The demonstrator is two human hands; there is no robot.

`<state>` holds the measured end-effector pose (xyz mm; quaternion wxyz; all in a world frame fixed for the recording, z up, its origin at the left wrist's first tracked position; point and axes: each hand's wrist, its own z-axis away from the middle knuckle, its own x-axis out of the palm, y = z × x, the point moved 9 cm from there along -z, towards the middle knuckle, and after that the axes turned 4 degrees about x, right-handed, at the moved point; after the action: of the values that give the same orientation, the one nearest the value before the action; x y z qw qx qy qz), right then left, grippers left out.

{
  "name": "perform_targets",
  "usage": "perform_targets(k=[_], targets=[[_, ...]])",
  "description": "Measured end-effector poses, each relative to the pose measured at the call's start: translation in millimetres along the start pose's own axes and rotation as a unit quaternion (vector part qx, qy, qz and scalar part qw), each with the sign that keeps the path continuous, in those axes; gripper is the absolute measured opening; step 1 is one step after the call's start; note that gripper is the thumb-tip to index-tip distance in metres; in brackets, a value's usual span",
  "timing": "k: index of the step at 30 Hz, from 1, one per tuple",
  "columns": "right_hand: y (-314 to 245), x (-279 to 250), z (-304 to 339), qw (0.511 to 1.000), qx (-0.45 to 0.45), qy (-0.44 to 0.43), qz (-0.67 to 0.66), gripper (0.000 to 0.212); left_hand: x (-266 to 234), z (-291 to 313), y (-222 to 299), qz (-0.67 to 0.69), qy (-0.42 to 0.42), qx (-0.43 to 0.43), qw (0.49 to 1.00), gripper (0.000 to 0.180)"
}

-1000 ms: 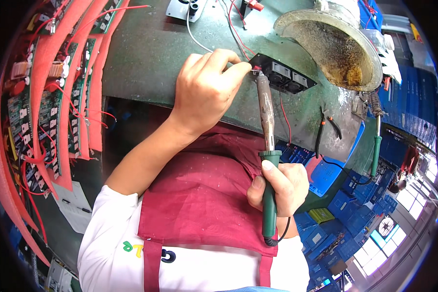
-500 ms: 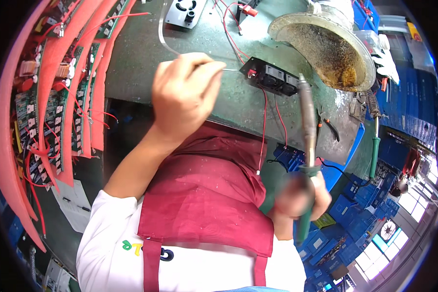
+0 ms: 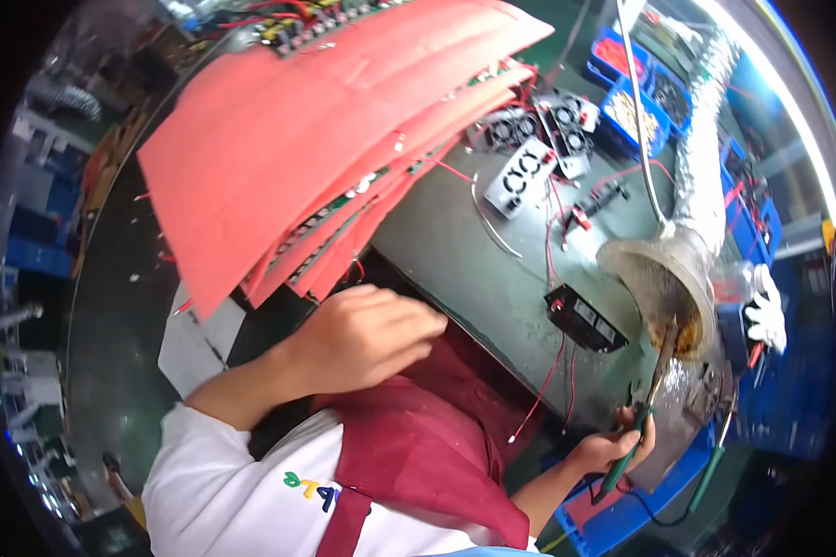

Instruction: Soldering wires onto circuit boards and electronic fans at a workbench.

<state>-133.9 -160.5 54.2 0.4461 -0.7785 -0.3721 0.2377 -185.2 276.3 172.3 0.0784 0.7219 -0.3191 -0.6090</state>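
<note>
My right hand (image 3: 613,447) grips the green handle of a soldering iron (image 3: 643,422). The iron's metal tip points up into the mouth of a metal fume hood (image 3: 646,265). In front of the hood, a black panel with fans (image 3: 583,318) lies on the bench, red leads running from it toward the near edge. My left hand (image 3: 372,334) is over the bench's front edge, beside a stack of pink foam sheets (image 3: 334,121). Its fingers are curled together, with nothing showing in them. A thin pale wire (image 3: 494,223) lies curved on the bench, apart from that hand.
Circuit boards are layered between the foam sheets. Several fan units, one a silver panel (image 3: 520,178), lie at the back. Blue bins (image 3: 636,125) of parts stand behind them. A second green-handled iron (image 3: 706,478) hangs at the right, near white gloves (image 3: 764,311).
The view has turned left. My left hand has drawn back from the black panel and let go of the pale wire. The iron's tip has moved from beside the panel into the hood.
</note>
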Motion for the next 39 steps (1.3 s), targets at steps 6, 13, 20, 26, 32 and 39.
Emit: perform_targets(k=[6,13,20,26,32,39], targets=[[-22.2,-21.5,-1.5,0.999,-0.028,-0.004,-0.019,0.044,-169.2,14.2,45.2,0.046,-0.094,-0.094,0.99,0.02],[-49.5,-27.2,-3.0,1.0,0.001,-0.006,-0.022,0.043,-436.8,28.6,-90.8,0.083,0.171,-0.319,0.928,0.031],[-61.2,-34.1,-3.5,1.0,-0.019,-0.001,0.009,0.042,-546.8,-15.2,-126.7,-0.341,0.254,-0.359,0.831,0.035],[-73.0,-24.8,-1.1,0.998,-0.034,-0.03,0.046,0.043,-409.5,-92.5,-177.4,-0.422,0.007,-0.117,0.899,0.034],[-74.8,-11.9,1.2,0.997,-0.027,-0.038,0.055,0.044,-352.9,-115.2,-204.7,-0.515,-0.051,0.01,0.856,0.024],[-82.1,-5.0,5.2,0.996,-0.024,-0.042,0.072,0.042,-333.4,-139.4,-187.6,-0.528,-0.187,-0.119,0.82,0.029]])
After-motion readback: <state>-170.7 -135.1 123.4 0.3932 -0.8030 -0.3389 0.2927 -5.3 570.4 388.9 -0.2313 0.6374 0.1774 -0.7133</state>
